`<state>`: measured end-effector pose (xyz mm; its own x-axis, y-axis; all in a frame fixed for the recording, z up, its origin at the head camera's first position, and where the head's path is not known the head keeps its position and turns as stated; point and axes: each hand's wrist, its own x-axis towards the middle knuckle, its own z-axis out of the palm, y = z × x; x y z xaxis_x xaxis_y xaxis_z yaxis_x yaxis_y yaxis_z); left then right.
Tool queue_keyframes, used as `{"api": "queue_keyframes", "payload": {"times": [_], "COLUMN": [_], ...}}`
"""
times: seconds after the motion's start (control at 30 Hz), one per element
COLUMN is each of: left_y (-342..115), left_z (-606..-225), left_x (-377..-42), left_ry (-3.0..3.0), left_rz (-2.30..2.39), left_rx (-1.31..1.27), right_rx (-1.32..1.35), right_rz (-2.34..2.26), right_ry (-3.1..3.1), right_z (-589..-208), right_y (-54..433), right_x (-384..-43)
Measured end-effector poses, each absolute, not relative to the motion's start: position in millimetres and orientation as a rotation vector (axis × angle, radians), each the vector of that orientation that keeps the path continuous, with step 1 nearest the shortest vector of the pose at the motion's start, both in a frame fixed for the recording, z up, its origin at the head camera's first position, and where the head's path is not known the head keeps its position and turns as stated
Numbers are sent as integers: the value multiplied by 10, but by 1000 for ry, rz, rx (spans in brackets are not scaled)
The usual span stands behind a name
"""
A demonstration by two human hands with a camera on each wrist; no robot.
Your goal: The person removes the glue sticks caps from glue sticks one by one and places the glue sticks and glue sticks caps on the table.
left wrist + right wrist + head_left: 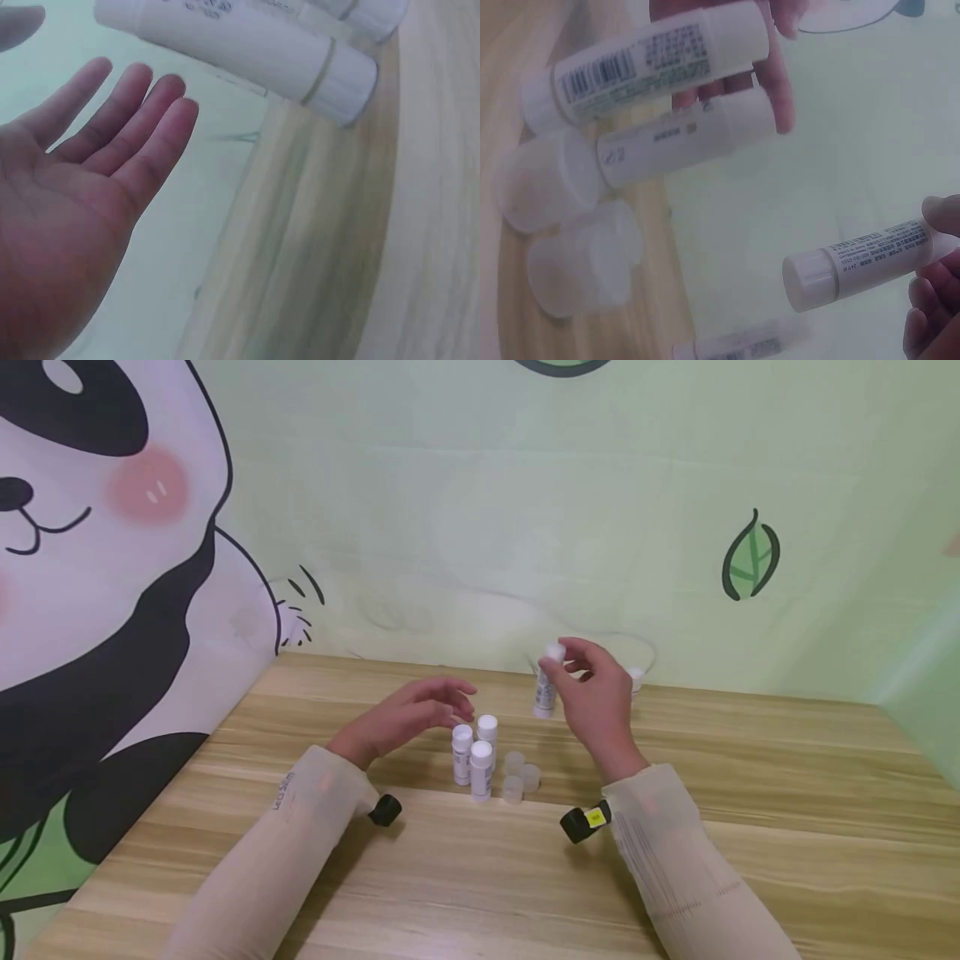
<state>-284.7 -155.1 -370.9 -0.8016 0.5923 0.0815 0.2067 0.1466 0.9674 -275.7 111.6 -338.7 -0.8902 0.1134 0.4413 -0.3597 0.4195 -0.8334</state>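
My right hand [600,697] pinches a white glue stick [545,693] by its upper end, between thumb and fingers. It is nearly upright; whether its base touches the table I cannot tell. The right wrist view shows printed text on this glue stick [877,262]. My left hand [412,714] has its fingers loosely extended, holding nothing, just behind and left of three upright white glue sticks [482,772]. In the left wrist view the left palm [67,202] faces the camera, apart from the nearest stick [247,52]. Beside the group are three translucent caps [513,789].
Another white glue stick [636,681] stands behind my right hand, partly hidden by it. The wood-grain table [465,877] ends at a printed cloth backdrop [450,527] with a panda. Each wrist carries a small black camera [576,825].
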Motion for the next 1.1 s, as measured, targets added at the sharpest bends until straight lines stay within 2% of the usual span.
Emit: {"api": "queue_keyframes", "payload": {"times": [0.3,1.1], "left_y": [-1461,-1208], "left_z": [-3614,-3298], "left_x": [-2842,-2570], "left_ry": [2277,2340], "left_rz": [1719,1730], "left_rx": [697,779], "right_rx": [278,512], "right_rz": [1474,1478], "right_ry": [-2251,-2243], "right_z": [-3262,-3140], "right_y": [1011,834], "right_x": [-2620,-2377]}}
